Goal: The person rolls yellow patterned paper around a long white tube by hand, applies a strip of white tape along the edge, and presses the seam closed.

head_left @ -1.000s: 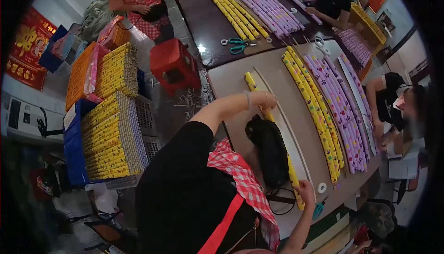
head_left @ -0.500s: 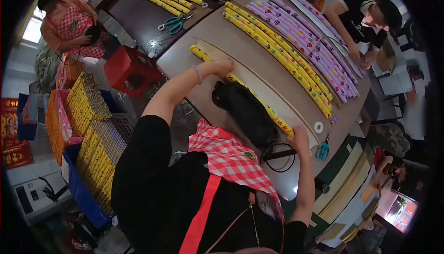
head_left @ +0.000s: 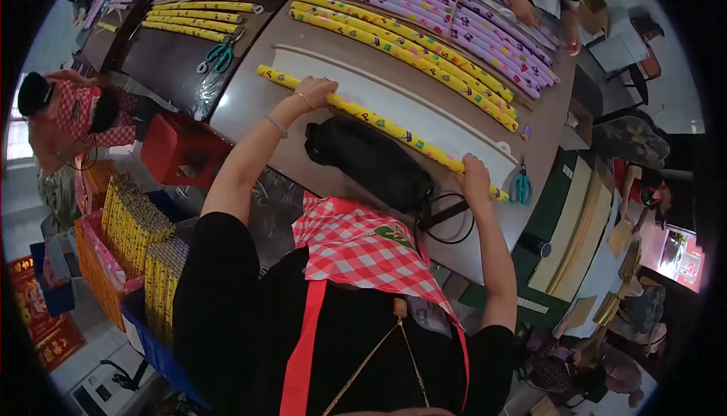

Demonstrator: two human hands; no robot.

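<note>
A long yellow patterned paper roll (head_left: 382, 123) lies slantwise across the table in front of me. My left hand (head_left: 316, 92) is closed over it toward its far-left end. My right hand (head_left: 477, 177) is closed on it close to the other end, which sticks out a little past the fingers. Beyond the roll lies a long white sheet (head_left: 379, 87) with a thin strip along its far edge. A black bag-like bundle (head_left: 371, 162) with a cord rests on the table between the roll and my checkered apron.
Yellow rolls (head_left: 401, 52) and purple rolls (head_left: 454, 18) lie farther back. Teal scissors (head_left: 521, 186) are right of my right hand; another teal pair (head_left: 219, 56) is at left. A red stool (head_left: 182, 151) and crates of rolls (head_left: 129, 219) stand left. Co-workers are nearby.
The view has shifted, so the table appears higher and further left. The roll now sits slightly farther from the black bundle, with both hands still on it.
</note>
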